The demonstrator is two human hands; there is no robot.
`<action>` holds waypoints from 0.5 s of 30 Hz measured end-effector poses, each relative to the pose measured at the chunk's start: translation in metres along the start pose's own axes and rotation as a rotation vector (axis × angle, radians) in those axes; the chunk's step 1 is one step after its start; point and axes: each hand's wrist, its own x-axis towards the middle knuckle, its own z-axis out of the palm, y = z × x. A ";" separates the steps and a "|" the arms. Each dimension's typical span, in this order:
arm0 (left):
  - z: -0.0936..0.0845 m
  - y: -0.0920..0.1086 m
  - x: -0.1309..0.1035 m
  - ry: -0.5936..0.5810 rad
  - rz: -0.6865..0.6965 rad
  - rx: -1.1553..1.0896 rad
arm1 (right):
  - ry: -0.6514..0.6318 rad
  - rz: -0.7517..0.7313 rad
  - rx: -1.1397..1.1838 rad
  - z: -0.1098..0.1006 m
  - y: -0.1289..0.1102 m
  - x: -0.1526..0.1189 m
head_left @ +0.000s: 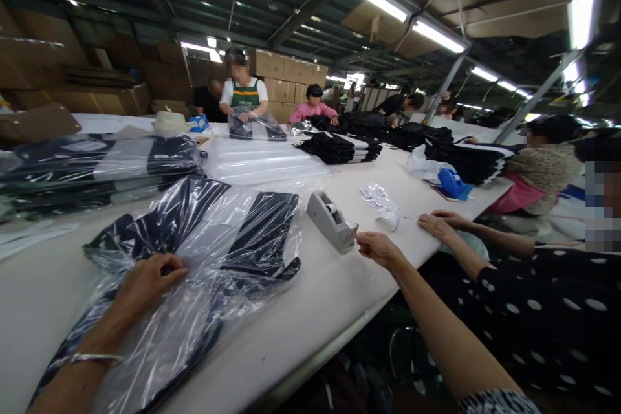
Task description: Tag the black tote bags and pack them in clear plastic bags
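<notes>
The left hand [148, 281] pressed curled fingers on the bagged dark garment [213, 239] (clear plastic); the right hand [376, 247] pinched at the tape dispenser [330, 220] on the bench [310, 317].

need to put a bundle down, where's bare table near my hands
Bare white table runs along the near edge between the bagged garment and the tape dispenser. Crowded: the left side under the left hand and the far stacks.
</notes>
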 end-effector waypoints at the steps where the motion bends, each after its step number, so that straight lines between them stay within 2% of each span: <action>1: -0.001 0.003 -0.001 0.007 -0.001 -0.001 | 0.009 0.007 -0.038 0.000 0.002 -0.001; 6: -0.011 0.027 -0.016 0.056 -0.024 -0.023 | -0.002 -0.011 -0.279 -0.019 0.009 -0.019; 8: -0.013 0.031 -0.017 0.075 -0.044 -0.041 | -0.047 -0.097 -0.376 -0.018 0.006 -0.019; 9: -0.013 0.030 -0.016 0.077 -0.053 -0.055 | -0.103 -0.165 -0.414 -0.010 0.001 -0.019; 10: -0.014 0.029 -0.015 0.077 -0.057 -0.071 | -0.173 -0.234 -0.445 0.003 -0.008 -0.019; 12: -0.016 0.026 -0.013 0.069 -0.054 -0.115 | -0.364 -0.356 -0.478 0.047 -0.035 -0.029; 15: -0.027 0.027 -0.017 0.090 -0.028 -0.194 | -0.671 -0.495 -0.518 0.135 -0.087 -0.062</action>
